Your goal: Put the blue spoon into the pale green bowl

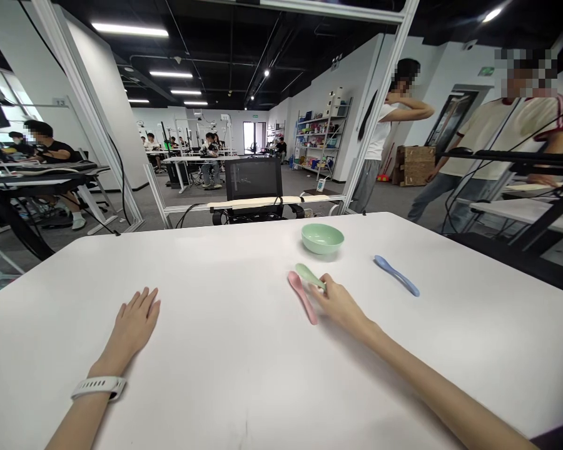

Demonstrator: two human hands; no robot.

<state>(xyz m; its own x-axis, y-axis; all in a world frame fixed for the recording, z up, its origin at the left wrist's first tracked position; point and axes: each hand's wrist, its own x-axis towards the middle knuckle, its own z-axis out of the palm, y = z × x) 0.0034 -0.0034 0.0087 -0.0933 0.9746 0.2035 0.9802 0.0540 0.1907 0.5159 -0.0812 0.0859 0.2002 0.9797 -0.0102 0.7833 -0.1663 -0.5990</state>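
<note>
My right hand point(338, 304) reaches over the white table point(244, 375) and pinches the handle of a green spoon point(308, 274), whose bowl end points away to the left. A pink spoon point(303, 295) lies flat on the table just left of that hand. A blue spoon point(396, 275) lies further right, apart from the hand. A pale green bowl point(322, 238) stands beyond the spoons, and nothing shows inside it. My left hand point(134, 326) rests flat on the table at the left, fingers stretched out, holding nothing; a white watch band is on its wrist.
A dark monitor point(254, 179) stands behind the table's far edge. Two people stand at the right near a black desk point(520, 159). Other people sit at desks at the left and in the back. Metal frame posts rise at both far corners.
</note>
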